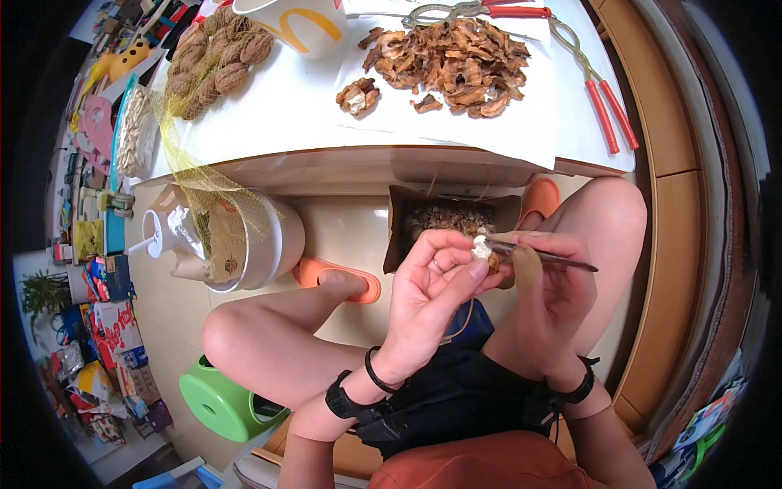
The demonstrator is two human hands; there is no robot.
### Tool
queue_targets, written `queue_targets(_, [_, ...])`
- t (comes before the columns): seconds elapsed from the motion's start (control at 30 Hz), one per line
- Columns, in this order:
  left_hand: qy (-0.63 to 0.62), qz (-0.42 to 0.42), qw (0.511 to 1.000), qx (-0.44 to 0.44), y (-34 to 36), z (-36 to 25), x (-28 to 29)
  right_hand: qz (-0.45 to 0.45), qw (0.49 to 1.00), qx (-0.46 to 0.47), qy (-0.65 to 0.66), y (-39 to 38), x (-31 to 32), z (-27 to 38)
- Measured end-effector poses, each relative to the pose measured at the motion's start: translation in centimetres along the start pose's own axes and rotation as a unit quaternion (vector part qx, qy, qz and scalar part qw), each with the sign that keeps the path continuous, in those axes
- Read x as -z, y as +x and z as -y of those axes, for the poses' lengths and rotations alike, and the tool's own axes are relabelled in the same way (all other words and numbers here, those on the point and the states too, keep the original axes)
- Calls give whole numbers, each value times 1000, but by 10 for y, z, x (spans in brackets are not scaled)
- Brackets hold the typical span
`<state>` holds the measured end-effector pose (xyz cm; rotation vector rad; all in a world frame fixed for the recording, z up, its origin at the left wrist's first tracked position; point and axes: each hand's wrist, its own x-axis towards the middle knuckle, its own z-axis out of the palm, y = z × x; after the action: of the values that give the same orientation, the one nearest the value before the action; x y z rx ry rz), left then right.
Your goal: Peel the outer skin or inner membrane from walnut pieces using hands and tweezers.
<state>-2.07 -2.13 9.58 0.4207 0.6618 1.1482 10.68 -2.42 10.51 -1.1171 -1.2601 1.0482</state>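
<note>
My left hand pinches a walnut kernel, pale on top with brown at its lower side. Close beside it, my right hand grips a slim dark metal tool, its tip end at the kernel; the fingers hide its exact kind. Both hands are above my lap, over the near edge of an open paper bag with shell bits and scraps inside. On white paper on the table lies a heap of brown walnut pieces. A single walnut kernel, partly pale, sits left of it.
Red-handled pliers lie at the table's right. Whole walnuts in a yellow net and a white paper cup are at the far left. The net hangs over a white bin. A green stool stands lower left.
</note>
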Motion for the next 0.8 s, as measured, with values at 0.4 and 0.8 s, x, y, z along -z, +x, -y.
queue_targets(0.4, [40, -4, 999, -34, 0, 3, -5, -10, 1000, 9, -5, 0, 1, 0])
queue_targets(0.8, [52, 0, 998, -29, -1, 4, -3, -13, 998, 28, -56, 0, 2, -2])
